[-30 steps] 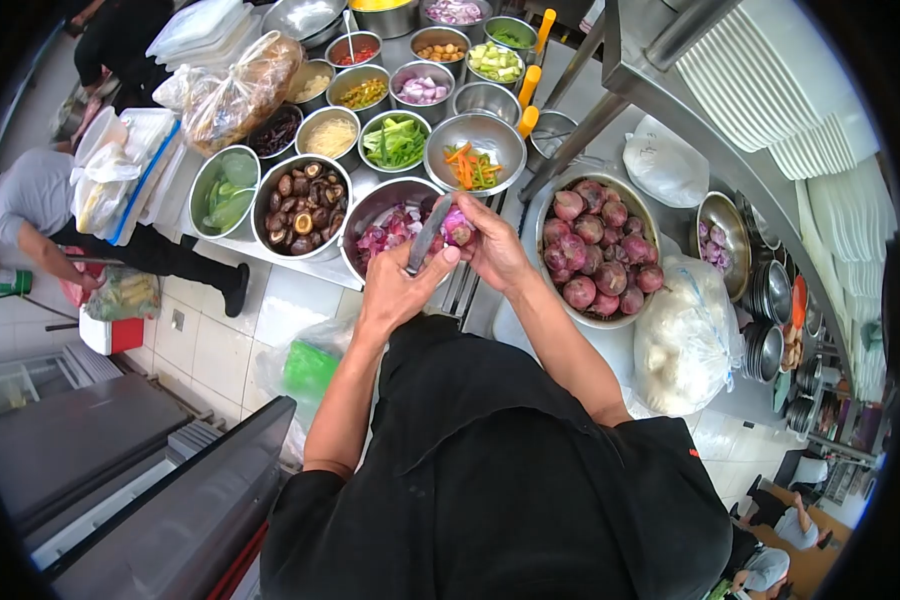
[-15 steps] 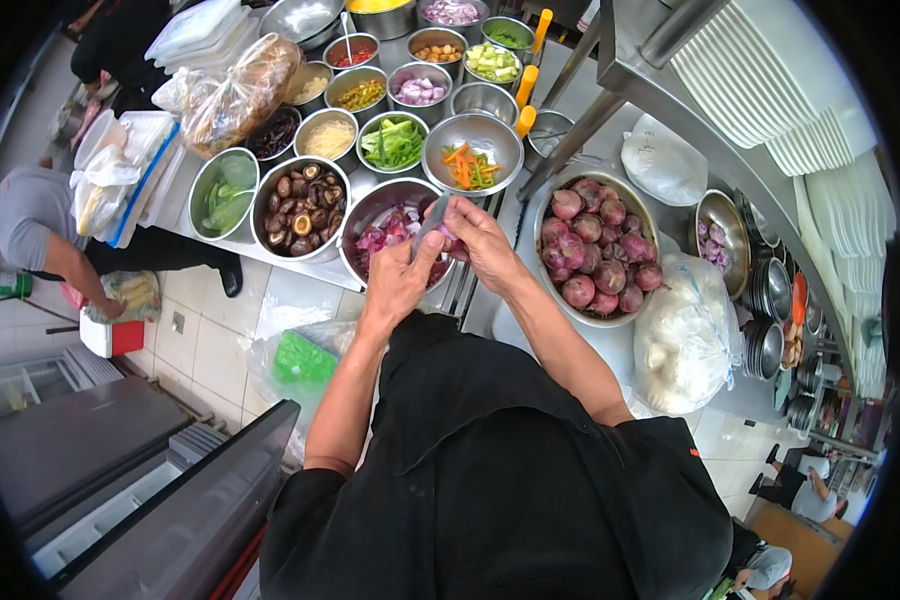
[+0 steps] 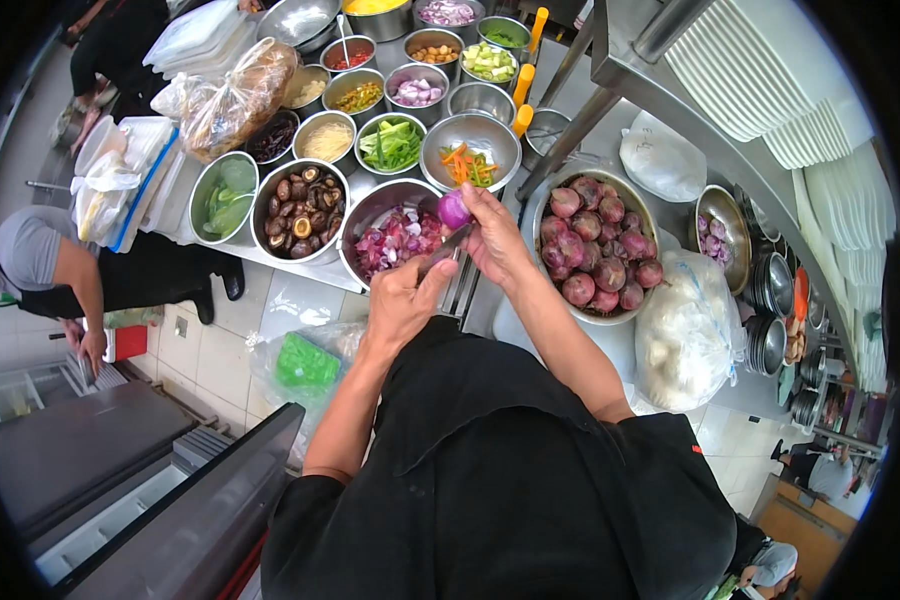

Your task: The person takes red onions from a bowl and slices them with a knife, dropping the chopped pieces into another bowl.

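Observation:
My left hand (image 3: 402, 302) is closed around a knife (image 3: 448, 248), whose blade points up and to the right toward my other hand. In my right hand (image 3: 497, 242) a shiny purple onion (image 3: 455, 209) is pinched by the fingers. Both hands are over the near right rim of a steel bowl (image 3: 348, 232) that holds chopped and peeled red onion pieces (image 3: 402, 238). To the right of my right hand stands a large steel bowl (image 3: 620, 318) heaped with whole unpeeled red onions (image 3: 592, 240).
Beside the onion bowl are bowls of mushrooms (image 3: 298, 205), green leaves (image 3: 392, 147) and carrot strips (image 3: 460, 160). A plastic bag (image 3: 684, 335) lies at right, under a shelf post (image 3: 570, 140). At left a co-worker (image 3: 45, 250) leans over near an appliance lid (image 3: 190, 510).
The knife has swung lower, away from the onion, which my right hand now holds higher and in fuller view. At left, the co-worker's hand has moved from a bag toward the appliance.

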A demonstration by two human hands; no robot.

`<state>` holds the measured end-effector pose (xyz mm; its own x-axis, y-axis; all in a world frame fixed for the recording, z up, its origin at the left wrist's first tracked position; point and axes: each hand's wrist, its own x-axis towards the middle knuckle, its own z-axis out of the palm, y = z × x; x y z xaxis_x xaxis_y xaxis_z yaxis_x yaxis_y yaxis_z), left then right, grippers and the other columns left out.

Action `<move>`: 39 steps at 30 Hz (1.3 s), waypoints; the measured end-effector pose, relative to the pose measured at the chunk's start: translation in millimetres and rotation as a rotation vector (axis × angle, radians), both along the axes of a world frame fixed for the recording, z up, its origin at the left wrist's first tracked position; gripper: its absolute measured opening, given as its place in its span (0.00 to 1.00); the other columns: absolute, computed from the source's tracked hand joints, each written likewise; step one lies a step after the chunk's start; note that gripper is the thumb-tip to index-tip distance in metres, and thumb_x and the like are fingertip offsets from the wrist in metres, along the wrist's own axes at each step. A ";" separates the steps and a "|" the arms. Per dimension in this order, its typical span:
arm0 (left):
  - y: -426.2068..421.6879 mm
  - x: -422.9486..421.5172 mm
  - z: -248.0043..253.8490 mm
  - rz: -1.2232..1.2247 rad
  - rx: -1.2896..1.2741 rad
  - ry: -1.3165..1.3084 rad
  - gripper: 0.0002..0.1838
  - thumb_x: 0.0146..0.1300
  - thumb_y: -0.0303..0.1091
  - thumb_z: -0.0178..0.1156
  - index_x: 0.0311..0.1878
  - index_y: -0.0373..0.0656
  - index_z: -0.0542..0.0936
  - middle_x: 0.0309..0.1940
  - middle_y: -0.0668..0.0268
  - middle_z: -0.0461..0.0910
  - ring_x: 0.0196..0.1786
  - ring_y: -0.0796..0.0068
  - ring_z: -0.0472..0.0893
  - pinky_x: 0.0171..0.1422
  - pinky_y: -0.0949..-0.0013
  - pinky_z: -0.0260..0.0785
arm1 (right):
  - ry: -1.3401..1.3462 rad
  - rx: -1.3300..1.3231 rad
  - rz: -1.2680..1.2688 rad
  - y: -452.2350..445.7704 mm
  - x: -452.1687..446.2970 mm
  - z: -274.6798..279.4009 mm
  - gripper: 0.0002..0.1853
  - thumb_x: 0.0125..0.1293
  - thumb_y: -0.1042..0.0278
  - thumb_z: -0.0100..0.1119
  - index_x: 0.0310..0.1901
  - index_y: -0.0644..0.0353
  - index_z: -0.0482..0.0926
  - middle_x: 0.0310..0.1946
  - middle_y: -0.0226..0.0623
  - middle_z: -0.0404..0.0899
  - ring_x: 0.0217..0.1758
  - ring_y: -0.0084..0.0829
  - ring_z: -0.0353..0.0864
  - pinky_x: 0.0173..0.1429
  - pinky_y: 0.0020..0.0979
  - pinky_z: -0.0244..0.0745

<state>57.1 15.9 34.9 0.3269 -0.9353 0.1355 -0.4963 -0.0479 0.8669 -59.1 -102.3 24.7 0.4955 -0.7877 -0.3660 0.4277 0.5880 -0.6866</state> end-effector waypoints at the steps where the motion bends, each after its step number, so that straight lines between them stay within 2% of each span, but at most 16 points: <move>1: 0.9 1.6 1.1 0.014 -0.014 0.038 0.22 0.64 0.50 0.63 0.30 0.37 0.83 0.16 0.52 0.76 0.19 0.58 0.78 0.27 0.62 0.68 | -0.003 0.038 0.005 -2.1 -2.6 1.6 0.16 0.69 0.51 0.59 0.46 0.56 0.74 0.35 0.29 0.78 0.36 0.22 0.79 0.39 0.26 0.79; 4: 3.6 11.5 8.8 0.105 0.020 0.123 0.19 0.66 0.46 0.63 0.36 0.36 0.84 0.14 0.62 0.73 0.20 0.81 0.67 0.26 0.71 0.63 | -0.017 0.161 -0.009 -9.3 -6.6 -1.6 0.18 0.68 0.50 0.59 0.46 0.56 0.74 0.33 0.31 0.79 0.33 0.24 0.79 0.36 0.26 0.78; 5: 2.3 15.3 7.0 0.122 -0.018 0.145 0.22 0.66 0.49 0.62 0.34 0.35 0.83 0.14 0.58 0.74 0.20 0.77 0.70 0.27 0.69 0.65 | -0.022 0.203 -0.019 -12.6 -7.7 -4.8 0.19 0.68 0.49 0.59 0.46 0.56 0.74 0.33 0.32 0.79 0.31 0.25 0.78 0.34 0.25 0.76; 8: -3.2 32.8 -3.6 0.177 0.176 -0.187 0.25 0.66 0.53 0.60 0.31 0.35 0.82 0.16 0.54 0.76 0.19 0.67 0.74 0.29 0.64 0.67 | -0.135 0.328 0.030 -21.2 -14.1 -19.7 0.20 0.69 0.49 0.58 0.47 0.58 0.73 0.34 0.37 0.79 0.29 0.28 0.75 0.30 0.24 0.70; 9: -6.3 35.6 -4.0 0.184 0.250 -0.214 0.28 0.65 0.56 0.59 0.28 0.35 0.80 0.21 0.46 0.79 0.30 0.41 0.80 0.35 0.50 0.71 | -0.186 0.344 0.057 -20.7 -14.1 -21.1 0.19 0.69 0.49 0.57 0.48 0.59 0.73 0.35 0.38 0.79 0.29 0.28 0.74 0.29 0.24 0.69; 12: -12.1 40.5 -6.4 0.180 0.335 -0.378 0.24 0.63 0.50 0.62 0.30 0.34 0.80 0.22 0.44 0.79 0.31 0.40 0.80 0.36 0.48 0.71 | -0.299 0.367 0.125 -18.3 -13.2 -19.8 0.20 0.71 0.49 0.54 0.48 0.60 0.73 0.35 0.41 0.78 0.28 0.29 0.72 0.28 0.25 0.66; 18: -14.9 44.3 -9.1 0.151 0.364 -0.408 0.20 0.55 0.43 0.70 0.33 0.32 0.80 0.26 0.42 0.80 0.34 0.39 0.80 0.38 0.48 0.71 | -0.348 0.352 0.157 -16.8 -13.8 -13.1 0.23 0.71 0.44 0.51 0.46 0.60 0.73 0.35 0.42 0.77 0.28 0.29 0.72 0.27 0.25 0.66; 21: -17.4 40.8 -5.5 0.128 0.314 -0.238 0.17 0.55 0.40 0.71 0.33 0.34 0.82 0.25 0.50 0.83 0.30 0.57 0.83 0.37 0.60 0.72 | -0.388 0.328 0.170 -16.3 -17.3 -16.2 0.25 0.71 0.42 0.50 0.45 0.61 0.74 0.35 0.43 0.78 0.29 0.30 0.73 0.28 0.26 0.68; 24: -19.7 27.3 -8.5 0.033 0.245 0.167 0.18 0.57 0.42 0.71 0.39 0.35 0.84 0.26 0.59 0.84 0.30 0.76 0.80 0.37 0.69 0.72 | -0.412 0.302 0.196 -14.9 -18.3 -14.9 0.25 0.71 0.41 0.49 0.46 0.61 0.75 0.36 0.41 0.78 0.31 0.30 0.75 0.31 0.28 0.71; 25: -21.1 22.1 -13.4 0.018 0.087 0.143 0.19 0.56 0.47 0.71 0.37 0.38 0.85 0.17 0.62 0.77 0.21 0.75 0.73 0.28 0.66 0.67 | -0.379 0.290 0.191 -13.2 -16.5 -12.1 0.25 0.71 0.40 0.49 0.45 0.59 0.74 0.35 0.40 0.78 0.30 0.31 0.76 0.31 0.28 0.71; 29: -26.9 5.5 -1.9 -0.027 0.010 0.149 0.22 0.55 0.51 0.71 0.35 0.38 0.85 0.16 0.64 0.76 0.20 0.77 0.71 0.26 0.67 0.64 | -0.230 0.320 0.114 -3.0 -8.1 8.0 0.23 0.70 0.40 0.49 0.45 0.55 0.75 0.35 0.36 0.79 0.33 0.31 0.80 0.37 0.32 0.77; 32: -30.2 7.3 -2.9 -0.045 0.121 0.083 0.23 0.55 0.52 0.71 0.34 0.38 0.84 0.16 0.64 0.76 0.20 0.77 0.72 0.26 0.67 0.65 | -0.189 0.339 0.077 2.6 -4.1 17.6 0.24 0.70 0.39 0.49 0.45 0.54 0.76 0.35 0.35 0.80 0.36 0.31 0.81 0.43 0.34 0.79; 35: -30.6 6.3 3.2 -0.051 0.136 0.087 0.24 0.55 0.54 0.70 0.31 0.37 0.84 0.16 0.63 0.76 0.20 0.77 0.72 0.26 0.67 0.65 | -0.197 0.292 0.102 4.4 -3.7 13.6 0.23 0.70 0.40 0.49 0.44 0.54 0.76 0.36 0.35 0.81 0.37 0.31 0.82 0.44 0.35 0.80; 39: -30.0 5.6 -3.2 -0.020 0.014 0.197 0.25 0.55 0.54 0.70 0.30 0.35 0.83 0.16 0.62 0.77 0.21 0.77 0.72 0.27 0.67 0.66 | -0.318 0.287 0.174 2.5 -10.3 14.4 0.21 0.72 0.44 0.47 0.44 0.56 0.76 0.35 0.34 0.80 0.36 0.30 0.81 0.40 0.32 0.79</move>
<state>62.7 -14.1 31.7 0.3275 -0.9431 0.0574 -0.3185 -0.0530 0.9464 -69.4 -99.7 39.0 0.7343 -0.5719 -0.3657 0.4690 0.8169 -0.3358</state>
